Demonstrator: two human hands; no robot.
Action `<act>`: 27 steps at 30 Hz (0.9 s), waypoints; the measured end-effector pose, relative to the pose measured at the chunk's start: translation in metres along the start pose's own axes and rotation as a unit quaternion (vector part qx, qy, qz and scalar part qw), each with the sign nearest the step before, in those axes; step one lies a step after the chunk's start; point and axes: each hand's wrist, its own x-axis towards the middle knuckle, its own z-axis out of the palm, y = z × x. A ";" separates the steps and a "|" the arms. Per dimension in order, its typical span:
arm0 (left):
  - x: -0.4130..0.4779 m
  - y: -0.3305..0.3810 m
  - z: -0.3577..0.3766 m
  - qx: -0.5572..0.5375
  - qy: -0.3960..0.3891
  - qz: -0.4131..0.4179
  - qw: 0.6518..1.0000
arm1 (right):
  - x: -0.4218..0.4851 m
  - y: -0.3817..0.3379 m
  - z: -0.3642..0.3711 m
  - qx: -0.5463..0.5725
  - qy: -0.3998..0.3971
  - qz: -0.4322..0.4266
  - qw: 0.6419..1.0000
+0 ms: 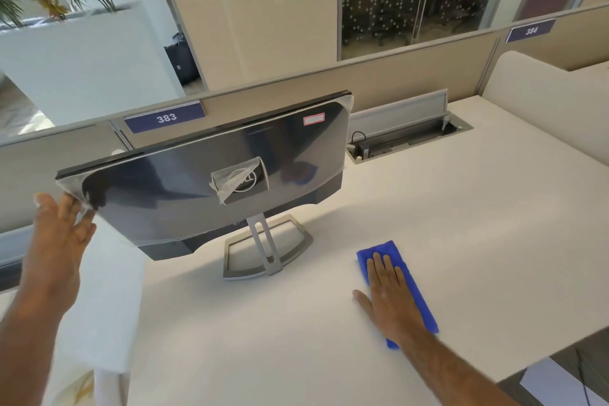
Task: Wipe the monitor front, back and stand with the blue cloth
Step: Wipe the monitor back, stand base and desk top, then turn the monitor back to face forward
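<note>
The monitor (184, 188) stands on the white desk (461, 214) with its glossy dark back turned toward me, peeling film hanging over the logo. Its silver stand (267, 249) has a rectangular frame base under it. My left hand (61, 234) is held up with straight fingers that touch the monitor's lower left corner. A folded blue cloth (412, 287) lies flat on the desk to the right of the stand. My right hand (389, 293) rests flat on the cloth, fingers straight and spread.
A beige partition (412, 72) with number plates 383 and 384 runs behind the desk. An open cable tray (405, 142) with a raised lid sits in the desk right of the monitor. A white side panel (105, 306) stands at my left.
</note>
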 end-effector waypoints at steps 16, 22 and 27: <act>-0.022 0.052 0.028 0.432 0.030 0.249 0.866 | 0.064 -0.044 -0.124 0.069 0.133 -0.046 0.988; -0.012 0.053 0.027 0.513 -0.007 0.266 0.816 | 0.104 -0.081 -0.230 0.093 0.225 -0.071 0.967; -0.015 0.050 0.025 0.541 0.031 0.264 0.798 | 0.117 -0.106 -0.279 0.035 0.226 -0.095 0.969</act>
